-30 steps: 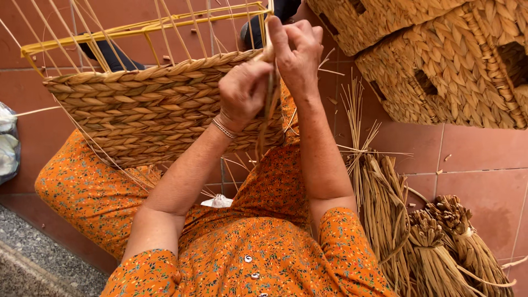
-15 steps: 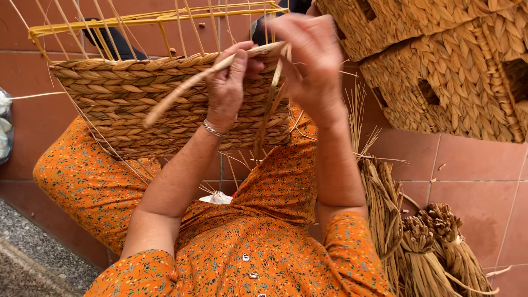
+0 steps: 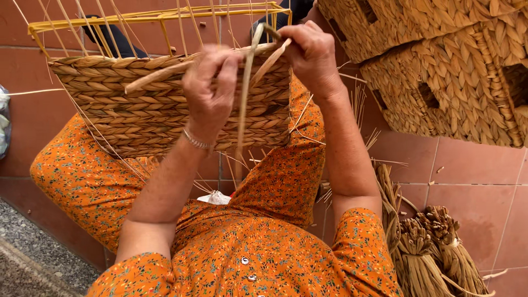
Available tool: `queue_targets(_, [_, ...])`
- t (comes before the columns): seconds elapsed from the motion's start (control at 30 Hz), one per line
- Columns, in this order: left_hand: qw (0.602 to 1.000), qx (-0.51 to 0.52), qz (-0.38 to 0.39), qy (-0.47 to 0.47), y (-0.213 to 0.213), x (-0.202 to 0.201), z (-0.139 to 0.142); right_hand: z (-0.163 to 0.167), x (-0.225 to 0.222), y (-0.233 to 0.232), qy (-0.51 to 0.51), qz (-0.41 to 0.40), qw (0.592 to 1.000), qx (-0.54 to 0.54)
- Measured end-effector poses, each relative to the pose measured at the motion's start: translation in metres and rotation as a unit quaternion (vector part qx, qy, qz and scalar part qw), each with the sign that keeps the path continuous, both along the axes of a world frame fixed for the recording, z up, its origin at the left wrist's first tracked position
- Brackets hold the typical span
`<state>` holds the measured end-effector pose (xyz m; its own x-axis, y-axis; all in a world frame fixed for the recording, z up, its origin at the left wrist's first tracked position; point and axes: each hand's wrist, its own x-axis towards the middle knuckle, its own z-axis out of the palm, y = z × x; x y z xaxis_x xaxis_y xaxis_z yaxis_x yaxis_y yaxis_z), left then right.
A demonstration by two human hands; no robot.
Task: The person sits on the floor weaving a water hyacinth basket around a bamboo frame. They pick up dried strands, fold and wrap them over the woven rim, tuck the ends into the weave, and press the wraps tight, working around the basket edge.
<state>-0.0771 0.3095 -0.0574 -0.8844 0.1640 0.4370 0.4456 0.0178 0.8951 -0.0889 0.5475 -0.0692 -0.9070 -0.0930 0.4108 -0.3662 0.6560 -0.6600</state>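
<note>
We are pinching the long reed strand (image 3: 243, 93) at the top rim of the half-woven basket (image 3: 165, 110) on our lap, right hand (image 3: 312, 55) gripping its upper end, left hand (image 3: 212, 91) closing just beside it, the strand hanging downward.

Both hands are raised with forearms extended, left hand (image 3: 212, 82) loosely curled, right hand (image 3: 311, 55) pinched shut.
</note>
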Motion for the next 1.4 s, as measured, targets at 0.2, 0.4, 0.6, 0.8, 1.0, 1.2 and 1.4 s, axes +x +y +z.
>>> queue_targets(0.2, [0.939, -0.330, -0.065, 0.078, 0.032, -0.080, -0.029, 0.004, -0.001, 0.010, -0.055, 0.047, 0.996, -0.059])
queue_targets(0.4, [0.948, -0.313, -0.037, 0.051, 0.057, -0.086, -0.054, 0.013, 0.005, 0.009, -0.052, 0.081, 0.989, -0.109])
queue_targets(0.6, [0.994, -0.086, -0.063, 0.004, 0.035, -0.031, -0.047, 0.006, -0.002, -0.006, 0.000, -0.001, 0.994, -0.111])
queue_targets(0.8, [0.981, -0.109, -0.127, 0.099, 0.027, -0.003, -0.029, 0.002, -0.011, -0.022, 0.062, -0.019, 0.997, -0.029])
queue_targets(1.0, [0.959, -0.239, 0.001, 0.155, -0.015, -0.025, -0.012, 0.022, -0.002, -0.018, 0.048, 0.047, 0.995, 0.072])
queue_targets(1.2, [0.840, -0.479, 0.074, 0.243, -0.043, -0.060, -0.025, 0.018, -0.005, -0.023, 0.043, 0.012, 0.996, 0.080])
queue_targets(1.4, [0.872, -0.459, -0.008, 0.167, -0.051, -0.042, -0.025, 0.007, -0.009, -0.028, 0.009, -0.057, 0.997, -0.051])
